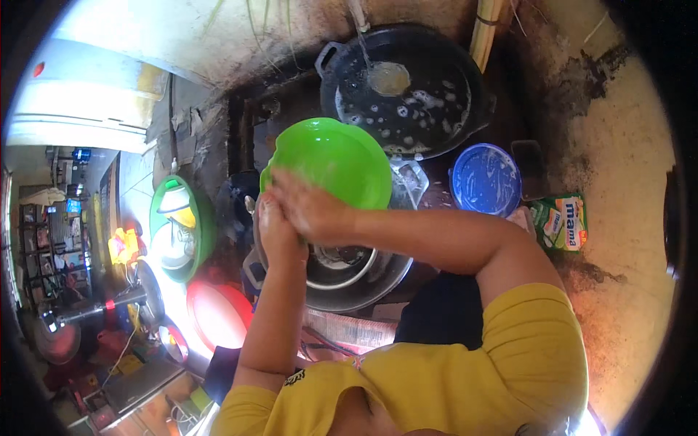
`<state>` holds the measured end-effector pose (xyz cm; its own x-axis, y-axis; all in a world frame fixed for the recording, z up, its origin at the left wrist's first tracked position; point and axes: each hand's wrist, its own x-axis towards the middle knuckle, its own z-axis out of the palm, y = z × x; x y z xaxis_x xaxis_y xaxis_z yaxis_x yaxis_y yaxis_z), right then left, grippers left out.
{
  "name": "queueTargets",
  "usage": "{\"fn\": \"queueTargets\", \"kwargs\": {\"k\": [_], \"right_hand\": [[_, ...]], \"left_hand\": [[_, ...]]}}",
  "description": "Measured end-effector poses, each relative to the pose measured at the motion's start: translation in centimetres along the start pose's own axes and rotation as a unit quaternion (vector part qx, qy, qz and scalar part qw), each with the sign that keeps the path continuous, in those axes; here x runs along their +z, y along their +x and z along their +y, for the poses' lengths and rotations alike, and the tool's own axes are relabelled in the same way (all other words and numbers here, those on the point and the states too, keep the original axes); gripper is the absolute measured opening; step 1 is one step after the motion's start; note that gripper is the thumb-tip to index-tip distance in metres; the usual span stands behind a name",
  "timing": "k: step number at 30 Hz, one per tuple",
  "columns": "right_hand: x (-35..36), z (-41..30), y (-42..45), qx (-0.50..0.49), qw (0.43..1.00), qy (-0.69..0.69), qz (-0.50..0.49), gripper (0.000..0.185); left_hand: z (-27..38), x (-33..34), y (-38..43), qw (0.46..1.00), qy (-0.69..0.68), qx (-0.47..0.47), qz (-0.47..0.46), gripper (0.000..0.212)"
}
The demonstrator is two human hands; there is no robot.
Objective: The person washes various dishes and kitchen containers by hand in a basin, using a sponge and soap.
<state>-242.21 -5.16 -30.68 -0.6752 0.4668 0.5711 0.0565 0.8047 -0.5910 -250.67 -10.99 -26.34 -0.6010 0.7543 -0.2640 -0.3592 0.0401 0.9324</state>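
Note:
My left hand (279,231) is raised over the left side of a metal basin (360,297), near the lower left rim of a bright green plastic bowl (338,163). My right hand (319,212) is blurred and crosses over it, the two hands overlapping. Whatever lies between them is hidden, and I cannot tell whether either grips the bowl. Below the hands, a smaller round metal pot (357,272) sits inside the basin. A clear container (413,180) shows beside the bowl's right edge.
Water runs from a tap (362,24) into a large black pan (474,82) holding sudsy water. A blue tub (485,180) with suds and a green soap packet (561,223) stand at right. Left are a green basin (204,234) of dishes, a red basin (218,316) and a fan (147,291).

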Motion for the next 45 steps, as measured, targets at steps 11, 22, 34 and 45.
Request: {"fn": "queueTargets", "kwargs": {"k": [11, 22, 34, 45], "right_hand": [[1.4, -0.5, 0.5, 0.029, 0.997, 0.019, -0.071, 0.048], [-3.2, 0.9, 3.5, -0.112, 0.993, -0.022, -0.018, 0.035], [-7.2, 3.4, 4.8, -0.111, 0.978, -0.156, 0.085, 0.016], [-9.8, 6.7, 2.9, 0.104, 0.983, -0.149, 0.014, 0.024]], "left_hand": [[-0.3, -1.8, 0.0, 1.0, 0.028, -0.012, 0.006, 0.036], [1.3, -1.0, -2.3, 0.988, 0.116, 0.006, -0.097, 0.043], [1.6, 0.7, -2.8, 0.986, 0.06, -0.061, -0.146, 0.046], [1.2, 0.0, -2.6, 0.987, 0.067, -0.04, -0.142, 0.044]]}}
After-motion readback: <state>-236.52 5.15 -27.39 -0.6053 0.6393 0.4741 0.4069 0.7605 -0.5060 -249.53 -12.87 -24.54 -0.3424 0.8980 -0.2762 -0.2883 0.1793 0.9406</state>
